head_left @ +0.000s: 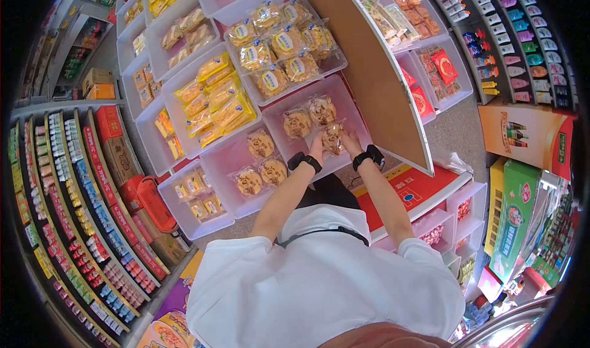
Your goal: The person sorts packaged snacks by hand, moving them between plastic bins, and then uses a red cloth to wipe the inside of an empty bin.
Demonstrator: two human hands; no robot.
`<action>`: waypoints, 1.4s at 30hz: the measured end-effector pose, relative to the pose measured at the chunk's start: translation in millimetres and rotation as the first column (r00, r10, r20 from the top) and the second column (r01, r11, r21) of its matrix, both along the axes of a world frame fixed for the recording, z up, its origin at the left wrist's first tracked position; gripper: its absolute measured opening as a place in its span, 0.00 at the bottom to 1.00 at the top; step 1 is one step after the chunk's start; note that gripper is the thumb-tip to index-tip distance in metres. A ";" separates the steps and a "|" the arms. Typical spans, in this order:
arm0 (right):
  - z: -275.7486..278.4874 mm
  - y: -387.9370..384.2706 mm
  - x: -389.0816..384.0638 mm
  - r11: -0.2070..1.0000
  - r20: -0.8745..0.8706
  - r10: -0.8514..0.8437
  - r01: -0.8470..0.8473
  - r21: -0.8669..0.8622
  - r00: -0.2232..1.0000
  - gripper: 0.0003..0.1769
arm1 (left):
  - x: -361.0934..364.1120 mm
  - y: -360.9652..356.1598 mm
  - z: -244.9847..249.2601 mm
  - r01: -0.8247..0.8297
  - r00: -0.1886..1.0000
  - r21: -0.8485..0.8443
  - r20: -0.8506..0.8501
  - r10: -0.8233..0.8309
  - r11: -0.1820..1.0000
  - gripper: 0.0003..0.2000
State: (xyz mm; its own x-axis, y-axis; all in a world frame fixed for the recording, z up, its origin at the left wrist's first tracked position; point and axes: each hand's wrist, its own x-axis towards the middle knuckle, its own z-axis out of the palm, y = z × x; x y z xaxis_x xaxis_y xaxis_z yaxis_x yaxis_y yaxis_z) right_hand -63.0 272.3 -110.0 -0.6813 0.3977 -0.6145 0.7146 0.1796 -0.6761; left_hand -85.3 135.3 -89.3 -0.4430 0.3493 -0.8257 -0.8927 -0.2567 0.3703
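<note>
My left hand (pixel 316 147) and my right hand (pixel 351 144) grip a round, brown-patterned cookie in clear wrapping (pixel 332 138) from its two sides. It is over the near part of a white plastic bin (pixel 353 105). Two similar wrapped cookies, one on the left (pixel 297 124) and one farther back (pixel 322 109), lie in that bin. The bin to the left (pixel 215 163) holds three more of the same kind, among them one at the front (pixel 249 182). Each wrist wears a black band with a small device.
A tall brown board (pixel 375 59) rises right of the bins. Behind are bins of wrapped round cakes (pixel 286 40) and yellow-packed pastries (pixel 221 99). Shelves of small packages (pixel 92 206) line the left; bottles (pixel 522 47) stand at upper right. Cardboard boxes (pixel 117 154) stand at left.
</note>
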 end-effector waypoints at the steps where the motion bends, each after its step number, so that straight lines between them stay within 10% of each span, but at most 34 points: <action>1: 35.9 -1.9 -4.2 0.996 0.045 0.037 -0.033 -0.087 0.998 0.28 | 0.6 -2.1 3.1 -0.008 1.000 0.003 0.000 0.008 1.000 0.34; 5: 59.9 -23.2 4.4 0.989 -0.043 -0.120 0.115 -0.087 0.992 0.27 | 1.7 -13.3 29.3 -0.003 0.999 -0.013 -0.036 0.003 1.000 0.32; 9: 73.0 -29.8 11.8 0.993 -0.130 0.072 -0.058 0.107 0.989 0.28 | 5.4 -25.1 24.8 -0.014 0.992 0.051 -0.123 0.021 0.999 0.28; 12: 53.6 -34.8 24.0 0.997 -0.319 -0.025 0.049 0.066 0.947 0.27 | 6.5 -33.7 37.8 -0.041 0.975 0.078 -0.213 0.057 0.996 0.22; 14: 88.7 -45.6 23.7 0.945 -0.295 -0.184 0.085 -0.317 0.938 0.26 | 8.6 -46.8 56.7 -0.050 0.967 0.094 -0.244 0.071 0.994 0.21; 19: 110.7 -80.9 27.4 0.976 -0.333 -0.208 0.173 -0.134 0.920 0.26 | 20.2 -88.1 74.2 -0.117 0.956 0.171 -0.248 0.157 0.978 0.22; 30: 130.8 -149.4 29.8 0.903 -0.357 0.228 -0.334 -0.270 0.906 0.24 | 61.4 -178.2 78.9 -0.367 0.853 -0.052 -0.418 0.313 0.929 0.22; 37: 121.2 -208.0 27.2 0.858 -0.376 0.428 -0.500 -0.118 0.822 0.23 | 86.8 -226.9 96.3 -0.524 0.770 -0.036 -0.447 0.455 0.851 0.18; 42: 116.6 -238.4 23.1 0.827 -0.238 0.409 -0.468 -0.310 0.881 0.22 | 101.8 -252.5 82.2 -0.581 0.772 -0.097 -0.381 0.509 0.808 0.17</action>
